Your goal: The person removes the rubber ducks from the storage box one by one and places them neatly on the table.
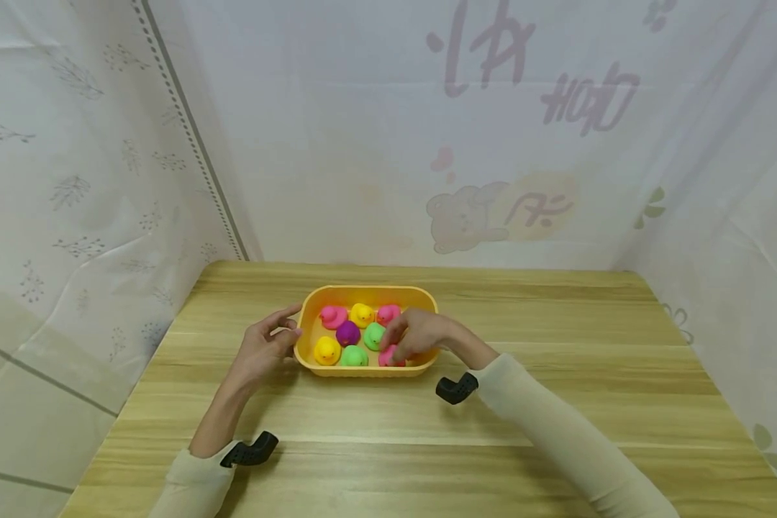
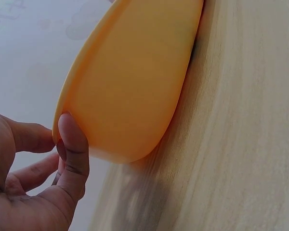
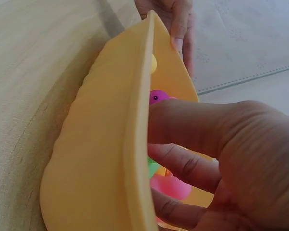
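My right hand (image 1: 422, 331) curves down at the front-right pink duck (image 1: 385, 357), grip unclear, while my left hand (image 1: 262, 349) pinches the left end of the crosswise tray (image 1: 362, 373).

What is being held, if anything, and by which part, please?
Left hand grips the tray by its left rim; right hand is at a pink duck, hold unclear.

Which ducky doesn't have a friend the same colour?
The purple duck, near the middle of the yellow tub. It's the only purple one; the pink ducks, yellow ducks and green ducks all have matches.
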The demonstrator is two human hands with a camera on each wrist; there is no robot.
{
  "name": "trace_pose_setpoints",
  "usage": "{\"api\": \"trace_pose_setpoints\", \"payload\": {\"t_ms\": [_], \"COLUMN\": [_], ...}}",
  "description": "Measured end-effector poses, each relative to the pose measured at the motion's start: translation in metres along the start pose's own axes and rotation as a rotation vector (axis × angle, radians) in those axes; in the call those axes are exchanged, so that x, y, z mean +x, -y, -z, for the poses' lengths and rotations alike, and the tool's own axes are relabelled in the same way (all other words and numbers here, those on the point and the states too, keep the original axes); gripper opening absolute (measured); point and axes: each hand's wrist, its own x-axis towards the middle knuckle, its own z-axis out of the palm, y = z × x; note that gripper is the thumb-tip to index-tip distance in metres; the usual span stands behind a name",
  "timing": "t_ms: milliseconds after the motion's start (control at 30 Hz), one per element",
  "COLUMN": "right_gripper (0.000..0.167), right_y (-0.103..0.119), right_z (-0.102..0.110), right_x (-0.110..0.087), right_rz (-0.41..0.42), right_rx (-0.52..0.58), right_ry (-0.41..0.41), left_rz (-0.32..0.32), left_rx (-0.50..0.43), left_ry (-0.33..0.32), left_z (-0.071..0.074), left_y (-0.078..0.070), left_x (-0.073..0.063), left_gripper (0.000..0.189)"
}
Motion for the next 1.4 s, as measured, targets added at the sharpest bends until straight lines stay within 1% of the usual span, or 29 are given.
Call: {"api": "trace_pose_setpoints", "payload": {"t_ms": [267, 433, 567, 767, 1000, 1167, 1300, 1400], "right_gripper": [0.008, 0.005, 0.006, 0.007, 0.008, 0.012, 0.014, 0.015], "right_y": [0.002, 0.001, -0.001, -0.002, -0.003, -0.005, -0.006, -0.008], "right_z": [-0.007, -0.008, -0.009, -0.008, -0.006, -0.004, -0.005, -0.006], "right_x": [-0.001, -0.004, -0.005, -0.007, -0.014, -0.019, -0.022, -0.024], "right_rz": [0.015, 0.019, 0.028, 0.047, 0.085, 0.113, 0.161, 0.214], "right_rx": [-0.097, -0.099, -0.078, -0.088, -0.092, -0.064, -0.060, -0.049], "right_ry": [-0.039, -0.058, -0.065, -0.082, -0.103, -0.153, -0.205, -0.241], "left_rz": [-0.001, -0.007, -0.007, -0.010, -0.014, -0.013, -0.012, -0.013], "left_rx": [-0.001, -0.007, -0.003, 0.003, 0.000, 0.001, 0.010, 0.014], "left_ry": [-0.007, 0.001, 0.004, 0.000, -0.006, -0.003, -0.006, -0.011], "left_z": [-0.001, -0.002, -0.002, -0.004, -0.005, -0.005, -0.004, -0.002], "left_y": [0.000, 0.001, 0.002, 0.002, 0.003, 0.001, 0.000, -0.001], "left_x": [-0.001, 0.000, 0.000, 0.001, 0.002, 0.002, 0.001, 0.000], "left_gripper": [0.049, 0.049, 0.049, 0.049, 0.049, 0.049, 0.049, 0.049]}}
